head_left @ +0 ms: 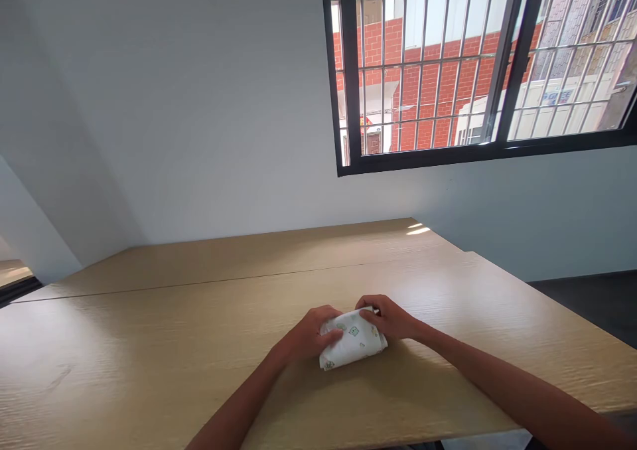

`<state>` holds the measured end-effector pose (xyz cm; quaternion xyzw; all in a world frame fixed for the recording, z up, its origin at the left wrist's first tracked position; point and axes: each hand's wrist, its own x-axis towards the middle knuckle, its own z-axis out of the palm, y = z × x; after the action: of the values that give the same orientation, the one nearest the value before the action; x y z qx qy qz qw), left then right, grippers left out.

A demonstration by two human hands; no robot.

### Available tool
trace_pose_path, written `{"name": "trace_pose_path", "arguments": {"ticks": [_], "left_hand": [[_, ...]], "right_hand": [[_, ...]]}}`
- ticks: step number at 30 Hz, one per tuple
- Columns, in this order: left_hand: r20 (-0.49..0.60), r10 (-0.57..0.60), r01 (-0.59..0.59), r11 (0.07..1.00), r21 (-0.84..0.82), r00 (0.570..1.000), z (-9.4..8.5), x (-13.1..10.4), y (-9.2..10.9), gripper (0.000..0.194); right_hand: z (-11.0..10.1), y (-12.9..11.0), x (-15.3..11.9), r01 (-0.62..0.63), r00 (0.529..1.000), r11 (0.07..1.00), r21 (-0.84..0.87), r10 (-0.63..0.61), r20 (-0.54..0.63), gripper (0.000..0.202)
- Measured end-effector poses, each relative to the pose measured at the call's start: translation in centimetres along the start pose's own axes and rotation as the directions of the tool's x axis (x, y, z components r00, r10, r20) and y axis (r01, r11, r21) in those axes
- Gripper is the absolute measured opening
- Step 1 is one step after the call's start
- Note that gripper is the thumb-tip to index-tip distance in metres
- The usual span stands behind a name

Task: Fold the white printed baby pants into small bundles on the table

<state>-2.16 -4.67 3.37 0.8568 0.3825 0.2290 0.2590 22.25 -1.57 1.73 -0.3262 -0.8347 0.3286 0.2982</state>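
Observation:
A white folded cloth point(352, 342) with small green and yellow printed figures is held between my two hands, low over the wooden table, near its front edge. My left hand point(314, 332) grips the cloth's left end, thumb across its front face and fingers behind it. At the upper right corner, my right hand point(385, 316) pinches the cloth between thumb and fingers. The fingertips behind the cloth are hidden. Whether its underside touches the table cannot be made out.
The pale wooden table point(164, 344) spreads wide around both hands, with a seam across its far part. Behind it stands a grey wall point(223, 105) with a black-framed, barred window point(423, 161) at upper right. Dark floor point(592, 304) shows past the right edge.

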Motion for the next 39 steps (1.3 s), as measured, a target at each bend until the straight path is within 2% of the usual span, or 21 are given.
{"name": "trace_pose_path", "arguments": {"ticks": [2,5,8,13,18,21,23,25,27,29,33,36,39], "left_hand": [[-0.002,0.007,-0.007,1.0,0.001,1.0,0.0,0.1,-0.1,0.028],[-0.012,0.027,-0.027,0.999,0.033,1.0,0.2,0.1,-0.1,0.027],[-0.007,0.045,-0.045,0.998,0.036,0.999,0.3,0.0,0.0,0.027],[0.063,0.05,-0.05,0.999,0.012,0.997,0.1,0.0,-0.1,0.026],[0.057,0.062,-0.064,0.998,0.025,0.996,0.4,0.3,-0.5,0.027],[0.045,0.048,-0.049,0.998,0.035,0.998,0.6,0.4,-0.3,0.029],[0.024,0.036,-0.037,0.998,0.043,0.999,0.8,0.4,0.0,0.03],[-0.006,0.024,-0.024,0.999,0.045,1.0,0.9,0.4,0.2,0.03],[-0.043,0.006,-0.004,0.999,0.049,0.999,1.0,0.4,0.2,0.03],[-0.079,-0.004,0.008,0.998,0.06,0.997,1.1,0.5,0.0,0.03],[-0.11,-0.002,0.009,0.998,0.055,0.994,1.0,0.5,-0.9,0.026],[-0.115,-0.026,0.036,0.995,0.088,0.993,0.9,0.5,-1.5,0.025],[-0.11,-0.015,0.028,0.993,0.118,0.994,0.9,0.6,-1.7,0.028]], "right_hand": [[0.4,0.1,-0.1,0.089,0.994,0.987,-0.137,-0.098,-0.057,0.015],[0.6,0.1,-0.4,0.182,0.981,0.959,-0.218,-0.193,-0.029,0.015],[0.5,0.0,-0.6,0.194,0.981,0.949,-0.249,-0.19,0.037,0.016],[0.5,-0.6,-0.6,0.205,0.979,0.93,-0.306,-0.188,0.083,0.012],[0.7,-0.6,-0.7,0.221,0.975,0.909,-0.354,-0.193,0.112,0.012],[0.7,-0.4,-0.6,0.197,0.98,0.926,-0.322,-0.185,0.067,0.012],[0.7,-0.6,-0.7,0.2,0.978,0.939,-0.281,-0.211,-0.009,0.014],[0.7,-1.3,-0.8,0.238,0.96,0.939,-0.247,-0.266,-0.087,0.016],[0.7,-2.4,-1.2,0.296,0.938,0.925,-0.239,-0.328,-0.108,0.021],[0.9,-3.5,-1.6,0.348,0.928,0.898,-0.268,-0.371,-0.041,0.034],[1.4,-4.5,-2.1,0.428,0.902,0.822,-0.376,-0.365,0.23,0.067],[1.7,-3.8,-2.1,0.428,0.892,0.806,-0.41,-0.304,0.333,0.068],[1.5,-2.5,-1.8,0.393,0.906,0.812,-0.432,-0.261,0.334,0.064]]}}
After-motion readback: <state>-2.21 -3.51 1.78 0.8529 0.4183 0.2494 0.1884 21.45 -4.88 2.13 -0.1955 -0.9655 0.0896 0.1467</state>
